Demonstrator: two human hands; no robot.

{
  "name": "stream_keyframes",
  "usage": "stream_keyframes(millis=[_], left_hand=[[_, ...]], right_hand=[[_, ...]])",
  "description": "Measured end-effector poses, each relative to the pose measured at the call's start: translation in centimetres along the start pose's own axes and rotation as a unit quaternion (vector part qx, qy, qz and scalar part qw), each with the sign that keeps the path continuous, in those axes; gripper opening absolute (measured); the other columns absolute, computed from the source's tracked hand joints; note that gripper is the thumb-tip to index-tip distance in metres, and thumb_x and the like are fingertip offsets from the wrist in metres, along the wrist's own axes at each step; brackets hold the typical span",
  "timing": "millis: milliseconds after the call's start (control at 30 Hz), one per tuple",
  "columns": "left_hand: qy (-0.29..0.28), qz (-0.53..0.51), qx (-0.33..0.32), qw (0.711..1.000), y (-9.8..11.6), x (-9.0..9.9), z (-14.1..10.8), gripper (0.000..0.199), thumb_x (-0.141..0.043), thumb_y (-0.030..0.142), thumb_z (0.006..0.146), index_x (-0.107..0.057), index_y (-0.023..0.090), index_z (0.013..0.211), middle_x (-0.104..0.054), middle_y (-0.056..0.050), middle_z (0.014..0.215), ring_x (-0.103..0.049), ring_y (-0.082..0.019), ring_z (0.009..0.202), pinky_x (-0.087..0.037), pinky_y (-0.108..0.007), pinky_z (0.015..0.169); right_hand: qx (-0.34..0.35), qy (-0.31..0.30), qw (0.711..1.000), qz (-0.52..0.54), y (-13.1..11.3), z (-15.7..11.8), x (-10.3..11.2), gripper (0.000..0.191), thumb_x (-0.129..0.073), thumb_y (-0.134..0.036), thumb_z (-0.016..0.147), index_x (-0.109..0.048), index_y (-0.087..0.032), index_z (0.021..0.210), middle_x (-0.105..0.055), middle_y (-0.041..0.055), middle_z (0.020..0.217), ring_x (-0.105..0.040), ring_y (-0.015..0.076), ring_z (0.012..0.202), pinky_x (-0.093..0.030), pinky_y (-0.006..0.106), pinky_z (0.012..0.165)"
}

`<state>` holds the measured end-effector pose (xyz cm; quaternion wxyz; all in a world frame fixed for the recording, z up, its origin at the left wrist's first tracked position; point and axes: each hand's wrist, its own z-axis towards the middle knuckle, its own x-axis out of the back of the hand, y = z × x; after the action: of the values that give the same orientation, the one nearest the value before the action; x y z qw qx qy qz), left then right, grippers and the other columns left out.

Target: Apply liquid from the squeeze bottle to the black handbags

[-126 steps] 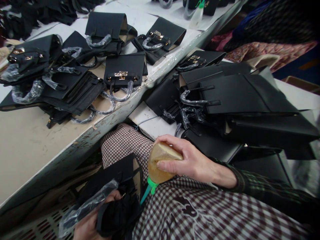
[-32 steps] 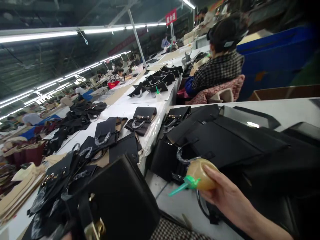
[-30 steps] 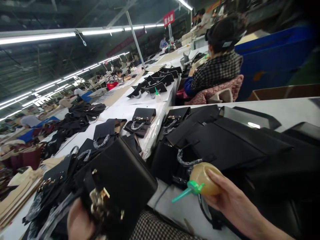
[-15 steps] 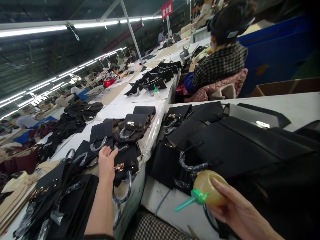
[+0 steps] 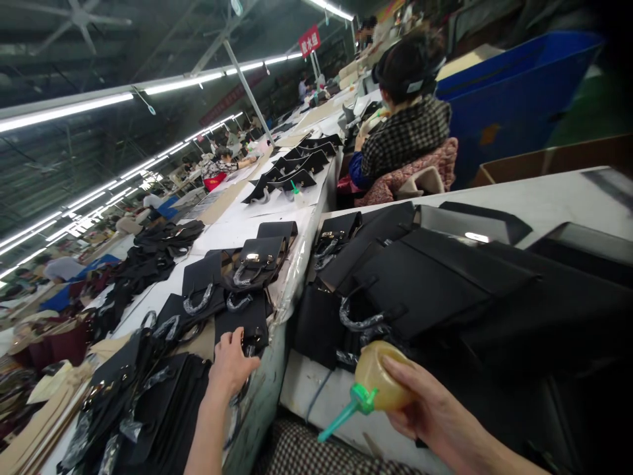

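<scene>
Amber bulbous plastic bottle (image 5: 383, 376) clamped in right hand (image 5: 413, 389), newly emptied left hand (image 5: 231, 364) is free, fingers apart by a black rectangular handbag (image 5: 251, 316).

Bags (image 5: 175, 402) hem in left hand (image 5: 231, 364); free room rightward.

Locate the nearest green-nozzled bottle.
In the head view, the bottle is low and right of centre, held in the right grip, near a large black bag.
</scene>
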<state>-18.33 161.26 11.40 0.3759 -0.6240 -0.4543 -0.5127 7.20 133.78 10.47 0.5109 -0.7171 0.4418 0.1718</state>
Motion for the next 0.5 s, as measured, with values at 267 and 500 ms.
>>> stream_keyframes(millis=[267, 500], left_hand=[[-0.018, 0.124, -0.053, 0.991, 0.3, 2.8, -3.4, 0.034, -0.056, 0.015, 0.076, -0.058, 0.017, 0.110, -0.064, -0.017, 0.123, -0.063, -0.041, 0.114, -0.051, -0.051, 0.087], [-0.007, 0.033, 0.026, 0.999, -4.2, 5.7, -8.9, 0.033, -0.043, 0.023, 0.093, -0.065, 0.022, 0.117, -0.078, -0.012, 0.100, -0.074, -0.033, 0.098, -0.051, -0.038, 0.082]], right_hand=[[0.015, -0.057, 0.998, 0.012, -0.4, -2.1, 0.2, 0.042, -0.076, -0.056, 0.089, -0.068, -0.016, 0.103, -0.060, -0.0011, 0.069, -0.042, 0.0059, 0.045, -0.028, 0.019, 0.041], [-0.068, -0.083, 0.991, 0.083, 0.5, -2.9, 0.1, 0.041, -0.073, -0.057, 0.090, -0.066, -0.016, 0.090, -0.052, -0.0032, 0.053, -0.038, 0.0070, 0.044, -0.026, 0.017, 0.042]])
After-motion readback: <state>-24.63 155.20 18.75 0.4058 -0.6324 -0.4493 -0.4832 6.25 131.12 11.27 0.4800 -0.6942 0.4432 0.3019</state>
